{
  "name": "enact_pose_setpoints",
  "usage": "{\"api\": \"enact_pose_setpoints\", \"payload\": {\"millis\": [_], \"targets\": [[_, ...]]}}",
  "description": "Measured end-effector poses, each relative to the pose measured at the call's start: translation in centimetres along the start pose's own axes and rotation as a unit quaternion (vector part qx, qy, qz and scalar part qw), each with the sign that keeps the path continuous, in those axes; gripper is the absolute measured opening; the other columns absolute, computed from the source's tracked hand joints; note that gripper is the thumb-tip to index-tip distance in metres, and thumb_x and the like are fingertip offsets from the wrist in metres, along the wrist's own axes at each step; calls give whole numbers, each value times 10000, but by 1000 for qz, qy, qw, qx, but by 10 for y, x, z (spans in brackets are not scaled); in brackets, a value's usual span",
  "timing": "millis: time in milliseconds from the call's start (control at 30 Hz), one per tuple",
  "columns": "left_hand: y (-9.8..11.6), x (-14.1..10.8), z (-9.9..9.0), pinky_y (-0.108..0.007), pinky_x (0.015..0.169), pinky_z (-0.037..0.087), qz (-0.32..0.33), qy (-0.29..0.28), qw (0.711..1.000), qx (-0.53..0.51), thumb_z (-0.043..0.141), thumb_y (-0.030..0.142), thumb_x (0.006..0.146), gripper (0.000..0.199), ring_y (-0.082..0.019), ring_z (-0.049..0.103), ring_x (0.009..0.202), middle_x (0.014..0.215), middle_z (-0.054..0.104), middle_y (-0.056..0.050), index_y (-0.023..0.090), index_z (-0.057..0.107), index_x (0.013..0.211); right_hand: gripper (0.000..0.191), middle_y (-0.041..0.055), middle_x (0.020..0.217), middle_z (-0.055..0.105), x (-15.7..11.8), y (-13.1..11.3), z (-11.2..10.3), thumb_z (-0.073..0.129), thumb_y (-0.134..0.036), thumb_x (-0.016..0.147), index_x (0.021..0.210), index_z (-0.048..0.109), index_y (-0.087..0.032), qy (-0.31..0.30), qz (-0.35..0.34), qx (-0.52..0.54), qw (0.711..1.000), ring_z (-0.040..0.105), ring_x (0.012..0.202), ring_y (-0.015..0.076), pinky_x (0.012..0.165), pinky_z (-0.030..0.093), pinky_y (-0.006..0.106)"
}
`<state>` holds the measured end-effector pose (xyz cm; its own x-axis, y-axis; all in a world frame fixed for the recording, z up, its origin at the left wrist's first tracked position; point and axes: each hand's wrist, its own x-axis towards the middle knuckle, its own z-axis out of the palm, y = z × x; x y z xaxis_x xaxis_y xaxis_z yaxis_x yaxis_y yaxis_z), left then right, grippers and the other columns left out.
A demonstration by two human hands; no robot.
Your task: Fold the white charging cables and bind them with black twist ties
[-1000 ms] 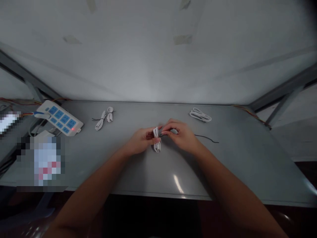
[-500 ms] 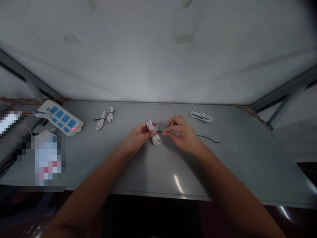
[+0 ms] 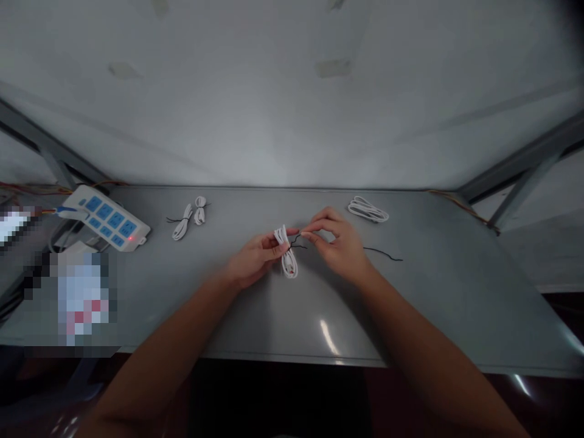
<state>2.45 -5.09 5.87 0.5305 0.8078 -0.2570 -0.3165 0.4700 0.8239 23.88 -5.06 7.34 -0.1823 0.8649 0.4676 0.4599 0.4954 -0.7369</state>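
Note:
My left hand [image 3: 255, 258] is closed on a coiled white cable [image 3: 289, 263], its thumb pressing at the middle of the bundle. A thin black twist tie [image 3: 295, 239] goes round the cable's middle, and its two ends stick out to the right, apart from each other. My right hand [image 3: 340, 243] pinches the upper end of this tie between thumb and fingertips. Another black twist tie [image 3: 385, 253] lies on the table just right of my right hand. Behind it rests a coiled white cable [image 3: 367, 210] with no tie showing.
Two tied white cable bundles, one [image 3: 182, 222] with a black tie and a smaller one [image 3: 200, 211], lie at the left on the grey table [image 3: 255, 328]. A power strip [image 3: 107, 218] with a lit red light sits farther left, behind a blurred-out patch. A pale wall [image 3: 283, 121] rises at the back.
The tie's ends, close together before, are now spread, with my right hand lifting one up and away. The held cable has turned more upright. The view has shifted slightly.

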Motion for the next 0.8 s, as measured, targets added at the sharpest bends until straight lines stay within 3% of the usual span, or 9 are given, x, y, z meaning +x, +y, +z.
{"api": "enact_pose_setpoints", "payload": {"millis": [167, 333, 500, 667, 800], "targets": [[-6, 7, -3, -263, 688, 462, -14, 56, 998, 27, 870, 275, 763, 276, -133, 599, 706, 812, 684, -34, 134, 774, 980, 94, 38, 908, 640, -1, -9, -3, 684, -215, 938, 868, 745, -228, -24, -46, 10, 999, 623, 848, 196, 779, 505, 360], [-10, 14, -10, -290, 743, 521, 72, 150, 986, -30, 856, 254, 769, 254, -156, 643, 764, 828, 692, -30, 142, 745, 968, 90, 47, 918, 633, -1, -8, -4, 687, -194, 930, 866, 743, -223, -87, -81, 20, 993, 627, 884, 202, 798, 502, 362], [-12, 18, -17, -326, 903, 550, 136, 192, 970, -54, 800, 260, 840, 166, -175, 690, 905, 896, 709, -43, 153, 679, 881, 103, 39, 896, 625, -1, -4, -5, 695, -213, 916, 823, 739, -214, -118, -33, 33, 992, 619, 832, 190, 753, 492, 344], [-13, 22, -26, -350, 931, 568, 141, 266, 951, -64, 792, 201, 822, 182, -182, 714, 941, 919, 709, -38, 162, 627, 888, 139, 20, 834, 621, 1, -13, -10, 681, -252, 930, 816, 753, -216, -192, -8, 60, 980, 603, 767, 167, 706, 466, 315], [-8, 24, -35, -336, 932, 578, 157, 311, 935, -70, 762, 157, 838, 182, -166, 716, 957, 938, 695, -28, 177, 592, 901, 192, 12, 814, 658, 10, -2, -37, 717, -366, 908, 786, 755, -224, -247, 39, 91, 964, 618, 768, 171, 751, 479, 330]]}}
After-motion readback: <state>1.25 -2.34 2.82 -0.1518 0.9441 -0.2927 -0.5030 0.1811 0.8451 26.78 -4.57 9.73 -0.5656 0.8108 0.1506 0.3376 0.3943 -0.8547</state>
